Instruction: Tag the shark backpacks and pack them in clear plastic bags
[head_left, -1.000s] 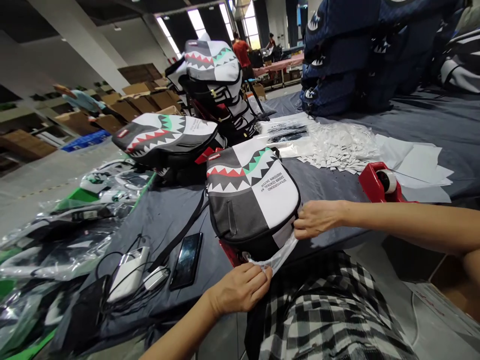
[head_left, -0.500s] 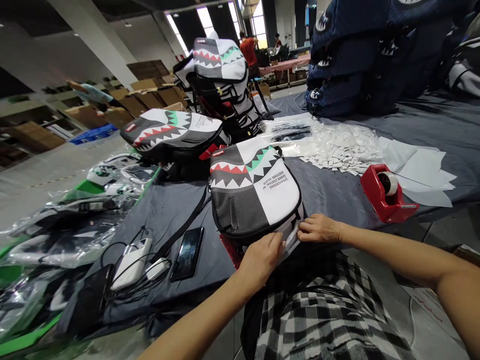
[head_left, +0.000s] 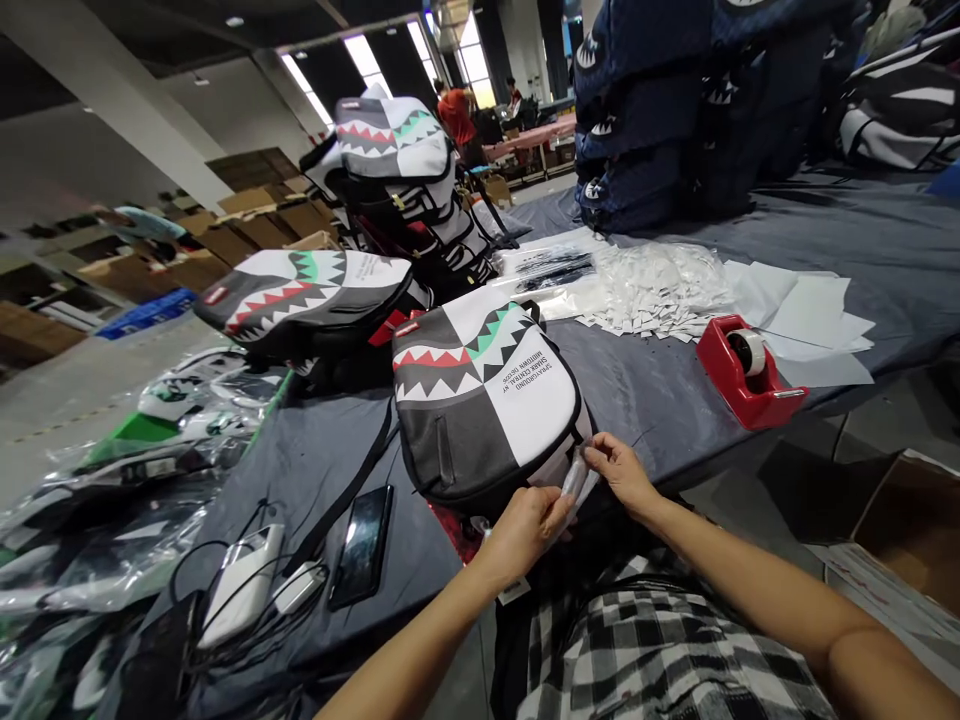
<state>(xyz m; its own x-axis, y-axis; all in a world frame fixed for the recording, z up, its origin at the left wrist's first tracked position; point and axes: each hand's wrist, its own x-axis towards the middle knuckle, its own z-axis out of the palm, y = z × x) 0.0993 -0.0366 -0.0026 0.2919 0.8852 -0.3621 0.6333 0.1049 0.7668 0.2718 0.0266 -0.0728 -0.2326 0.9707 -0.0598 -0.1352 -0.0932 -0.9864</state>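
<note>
A grey-and-white backpack with a shark-mouth print lies face up on the cloth-covered table in front of me. At its near right edge, a strip of clear plastic wrap stretches between my hands. My left hand is closed on the lower end of that plastic, against the side of the bag. The fingers of my right hand pinch its upper end close to the bag's corner. What lies beneath the plastic is hidden. Red material shows under the bag's near left edge.
A red tape dispenser stands to the right, by white paper sheets and a bag of small white tags. Left of the backpack lie a phone and a white power bank with cables. More shark-print bags stand behind.
My head view has shifted to the right. My right hand has turned, its fingers now pointing up and left at the plastic. Both hands stay at the bag's near right edge.
</note>
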